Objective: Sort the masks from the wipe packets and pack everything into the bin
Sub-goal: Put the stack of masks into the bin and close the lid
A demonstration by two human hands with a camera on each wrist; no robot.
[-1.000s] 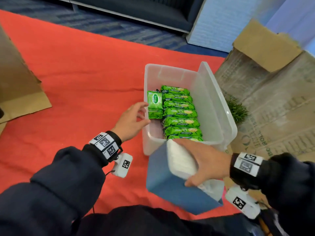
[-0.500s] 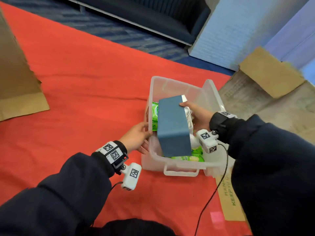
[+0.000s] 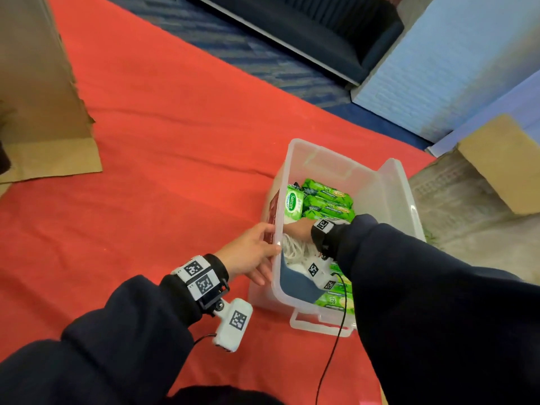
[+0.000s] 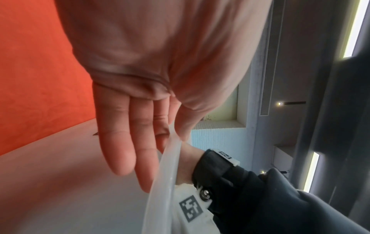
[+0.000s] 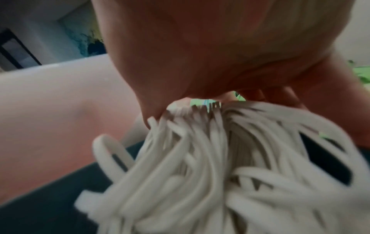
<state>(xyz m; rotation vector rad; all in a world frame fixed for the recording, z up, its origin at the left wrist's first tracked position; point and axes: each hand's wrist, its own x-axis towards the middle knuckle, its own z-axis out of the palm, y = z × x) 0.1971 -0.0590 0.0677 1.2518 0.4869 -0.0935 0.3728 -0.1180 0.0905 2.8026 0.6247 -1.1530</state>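
Observation:
A clear plastic bin (image 3: 344, 159) stands on the red cloth (image 3: 146, 141). Green wipe packets (image 3: 327, 200) lie in a row along its right side. A blue stack of masks (image 3: 298, 285) with white ear loops (image 3: 293, 248) lies along the left side. My right hand (image 3: 295, 229) reaches into the bin and grips the stack at the loops (image 5: 200, 158), thumb on one side and fingers on the other. My left hand (image 3: 251, 252) holds the bin's left wall (image 4: 166, 174), with the fingers (image 4: 120, 142) flat outside and the thumb at the rim.
The bin's lid (image 3: 400, 194) stands open on its right side. A dark red packet (image 3: 273, 211) shows against the left wall. Cardboard (image 3: 43, 112) lies at the far left and a cardboard box (image 3: 502, 162) at the right. A wrist-camera cable (image 3: 336, 331) hangs over the bin's front.
My right hand has carried the blue mask stack from in front of the bin, over it, and down into its left side. My left hand has stayed at the left wall.

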